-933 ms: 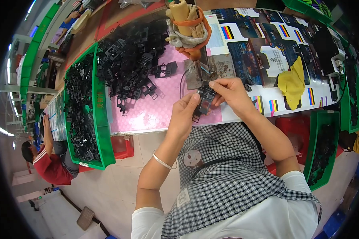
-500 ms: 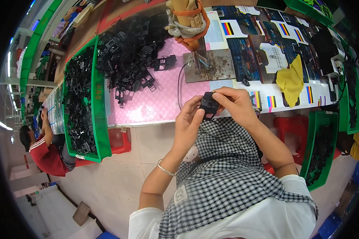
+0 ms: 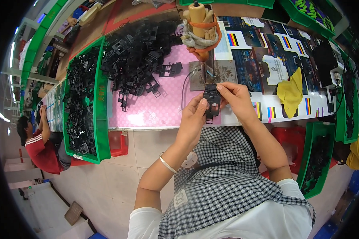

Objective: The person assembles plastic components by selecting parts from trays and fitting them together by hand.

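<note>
At the near side of the workbench, both hands are holding a black plastic frame with rectangular openings, its length running 12 to 6 o'clock. At its 8 o'clock, the left hand, partly curled, is pinching it between thumb and fingers; at 2 o'clock, the right hand, fingers bent, is gripping its top corner. At 10 o'clock, similar black frames are lying heaped. At 9, a green plastic crate is bearing reddish written characters. At 2, a white panel is showing lines of small, blurred print. At 3, a yellow cloth is lying crumpled. At 7, a pale square patch is marking the checked apron.
</note>
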Demonstrator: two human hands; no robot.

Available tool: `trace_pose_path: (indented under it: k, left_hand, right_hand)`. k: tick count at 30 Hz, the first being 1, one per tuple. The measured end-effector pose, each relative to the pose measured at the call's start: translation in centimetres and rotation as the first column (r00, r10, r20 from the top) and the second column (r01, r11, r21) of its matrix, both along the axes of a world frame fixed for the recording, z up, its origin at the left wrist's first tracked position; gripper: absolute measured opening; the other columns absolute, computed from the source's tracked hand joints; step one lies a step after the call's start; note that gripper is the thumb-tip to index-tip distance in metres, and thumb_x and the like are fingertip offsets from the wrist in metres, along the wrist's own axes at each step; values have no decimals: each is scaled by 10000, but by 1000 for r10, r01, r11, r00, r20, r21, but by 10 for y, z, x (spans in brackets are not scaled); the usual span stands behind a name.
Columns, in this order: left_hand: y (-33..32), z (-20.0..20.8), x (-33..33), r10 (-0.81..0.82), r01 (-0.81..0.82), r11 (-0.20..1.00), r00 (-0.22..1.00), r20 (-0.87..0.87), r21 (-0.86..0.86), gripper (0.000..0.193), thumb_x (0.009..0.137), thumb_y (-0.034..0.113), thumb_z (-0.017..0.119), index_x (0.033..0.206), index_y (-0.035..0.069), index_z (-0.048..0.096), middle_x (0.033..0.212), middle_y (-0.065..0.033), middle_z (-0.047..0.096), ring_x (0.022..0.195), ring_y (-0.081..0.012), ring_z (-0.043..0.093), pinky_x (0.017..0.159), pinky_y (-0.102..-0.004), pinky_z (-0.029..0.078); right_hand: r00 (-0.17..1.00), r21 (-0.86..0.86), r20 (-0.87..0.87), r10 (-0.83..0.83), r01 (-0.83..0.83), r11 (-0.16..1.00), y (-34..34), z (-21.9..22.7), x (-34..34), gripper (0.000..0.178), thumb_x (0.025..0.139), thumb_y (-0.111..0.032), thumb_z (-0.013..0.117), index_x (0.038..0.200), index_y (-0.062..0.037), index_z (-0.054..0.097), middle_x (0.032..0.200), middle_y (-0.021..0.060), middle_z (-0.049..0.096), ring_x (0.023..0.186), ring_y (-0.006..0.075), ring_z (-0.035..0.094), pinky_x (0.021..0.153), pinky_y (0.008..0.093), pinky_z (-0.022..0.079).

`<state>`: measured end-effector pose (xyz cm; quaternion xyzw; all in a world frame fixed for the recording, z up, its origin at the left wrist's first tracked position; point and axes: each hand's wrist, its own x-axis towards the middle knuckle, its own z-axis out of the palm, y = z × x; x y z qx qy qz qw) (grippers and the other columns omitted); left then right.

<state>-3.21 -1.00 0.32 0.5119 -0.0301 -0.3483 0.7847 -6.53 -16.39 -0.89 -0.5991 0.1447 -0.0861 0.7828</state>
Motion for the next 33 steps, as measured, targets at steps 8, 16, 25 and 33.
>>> trace_pose_path:
  k: [8,16,25,33]
  left_hand:
    - [-2,-6,7,-37,39,999,998,-57,26,341,942,251,518,1202,34,475,967,-6,591,851,-54,557,667,-176,425]
    - [-5,-7,16,-7,9,1000,995,-99,12,342,941,249,521,1206,38,470,979,0,586,828,-53,548,691,-192,433]
    - [-8,-4,21,-3,4,1000,997,-81,7,382,943,250,516,1221,1,431,982,-33,585,845,-67,557,691,-199,448]
    - [-6,-2,24,-39,42,998,997,-64,39,370,961,208,467,1248,-22,428,1043,-83,579,929,-137,566,768,-285,486]
  right_hand:
    - [999,-50,-51,-18,15,999,-4,1,8,195,899,-157,578,935,22,648,719,30,640,549,78,583,492,189,454]
    - [995,-71,-97,-10,3,997,-6,5,18,202,897,-160,579,929,27,649,701,37,638,542,84,584,486,187,451]
    - [996,-64,-84,-41,35,997,-6,7,22,220,892,-168,587,938,38,649,696,45,640,535,89,578,486,193,443]
    - [994,-42,-86,-65,61,997,-5,4,21,216,888,-175,596,920,31,650,695,42,636,537,87,576,478,188,438]
